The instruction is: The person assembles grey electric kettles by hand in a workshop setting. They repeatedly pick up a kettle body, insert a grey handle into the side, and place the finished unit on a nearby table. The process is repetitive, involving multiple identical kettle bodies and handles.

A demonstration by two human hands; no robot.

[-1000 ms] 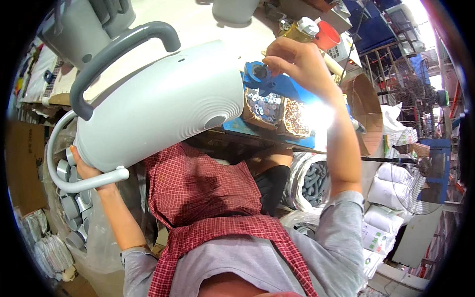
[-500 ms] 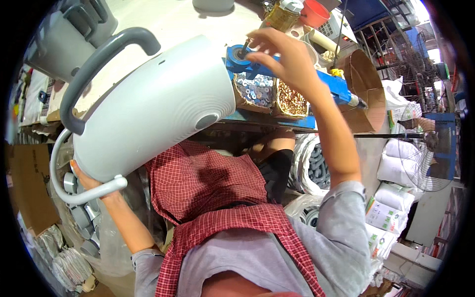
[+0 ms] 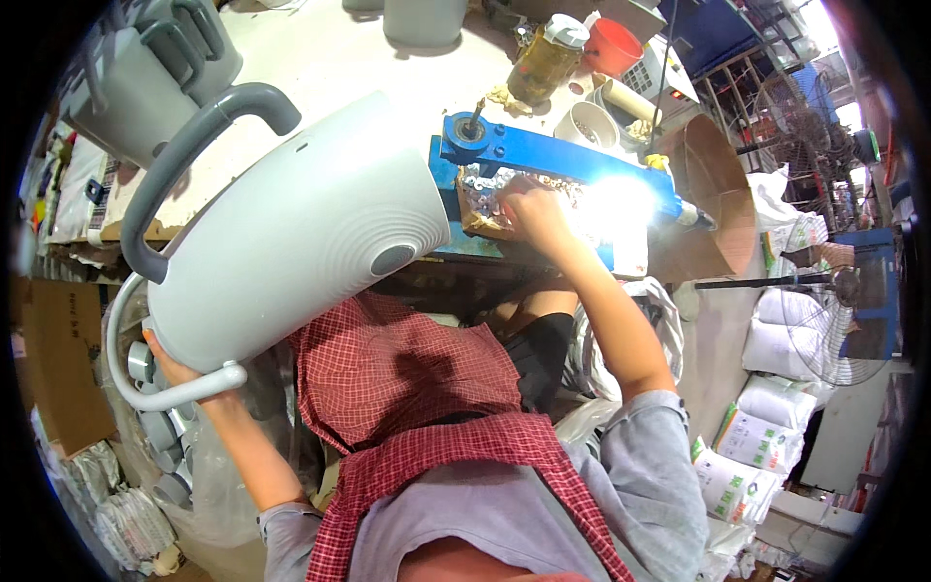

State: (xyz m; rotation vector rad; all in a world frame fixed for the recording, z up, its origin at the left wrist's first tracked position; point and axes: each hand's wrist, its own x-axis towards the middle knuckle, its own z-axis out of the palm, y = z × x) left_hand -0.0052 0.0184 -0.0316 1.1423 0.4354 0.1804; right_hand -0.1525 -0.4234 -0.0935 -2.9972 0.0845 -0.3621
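Observation:
A large light-grey plastic watering can lies tilted across my lap and the bench edge. It has a dark-grey curved handle and a thin bent light-grey spout. My left hand grips its lower left end beside the spout, most of the fingers hidden behind it. Under the blue arm of a bench press, my right hand reaches down into a box of small metal washers. Its fingers are bent together among the pieces; anything pinched there is hidden. Glare washes out the box beside it.
More grey cans stand at the back left. A jar, a red bowl and a white cup sit behind the press. A cardboard box, a floor fan and white sacks are on the right.
My right hand has moved down from the press's round blue end into the washer box. A bright light now shines over the boxes. The watering can has shifted slightly; my left hand keeps its grip.

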